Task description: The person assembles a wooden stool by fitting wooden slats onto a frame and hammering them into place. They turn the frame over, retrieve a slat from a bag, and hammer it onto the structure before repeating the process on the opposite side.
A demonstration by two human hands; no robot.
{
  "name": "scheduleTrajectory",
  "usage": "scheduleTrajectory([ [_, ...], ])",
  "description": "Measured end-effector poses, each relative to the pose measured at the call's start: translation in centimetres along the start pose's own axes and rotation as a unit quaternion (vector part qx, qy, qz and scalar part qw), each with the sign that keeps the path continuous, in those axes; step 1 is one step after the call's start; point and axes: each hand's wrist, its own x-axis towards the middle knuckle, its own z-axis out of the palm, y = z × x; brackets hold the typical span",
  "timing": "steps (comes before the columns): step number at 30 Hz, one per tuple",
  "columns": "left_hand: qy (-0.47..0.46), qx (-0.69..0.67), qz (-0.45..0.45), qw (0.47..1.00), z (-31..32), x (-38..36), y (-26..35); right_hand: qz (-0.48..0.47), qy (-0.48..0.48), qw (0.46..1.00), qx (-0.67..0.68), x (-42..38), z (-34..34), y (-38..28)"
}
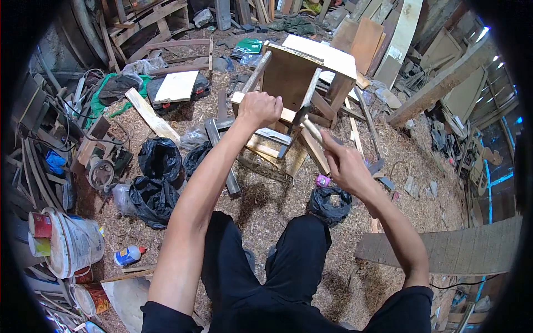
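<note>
A wooden cabinet-like frame (291, 75) lies tipped on the floor in front of my knees, its bare rails facing me. My left hand (259, 110) is closed around the near left corner of it, on a pale rail (238, 98). In my right hand (347, 166) is a hammer (313, 131), gripped by its light wooden handle. The dark hammer head overlaps the near right rail of the frame in this view. Both forearms reach forward above my knees.
Shavings and offcuts cover the floor. Black plastic bags (158, 195) stand left of my legs, another bag (330, 206) near my right knee. A white bucket (83, 244), a glue bottle (129, 255) and a pale board (176, 87) lie leftward; a wide plank (438, 250) lies right.
</note>
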Motion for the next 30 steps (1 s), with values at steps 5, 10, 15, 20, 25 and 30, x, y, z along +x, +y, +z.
scheduleTrajectory([
  [5,-0.024,0.005,-0.017,1.000,-0.3,0.1,0.0,0.124,0.049,0.990,0.048,1.0,-2.4,-3.3],
  [10,-0.021,0.004,-0.013,1.000,-0.3,0.2,-0.1,0.060,0.005,0.998,-0.013,0.6,-1.1,0.7],
  [15,-0.027,-0.002,-0.012,1.000,-0.1,0.2,-0.1,0.129,0.007,0.991,-0.012,1.4,-3.4,-2.5],
  [20,-0.035,0.003,-0.009,0.999,-0.6,0.3,-0.1,0.042,-0.006,0.999,-0.009,-0.2,0.2,0.1],
  [25,-0.014,0.000,-0.012,1.000,-0.5,0.1,-0.2,0.091,0.025,0.995,0.020,0.7,-2.1,-2.4],
  [30,-0.023,0.003,-0.005,1.000,-0.6,0.2,-0.1,-0.026,0.085,0.996,0.025,0.6,-0.5,0.4],
])
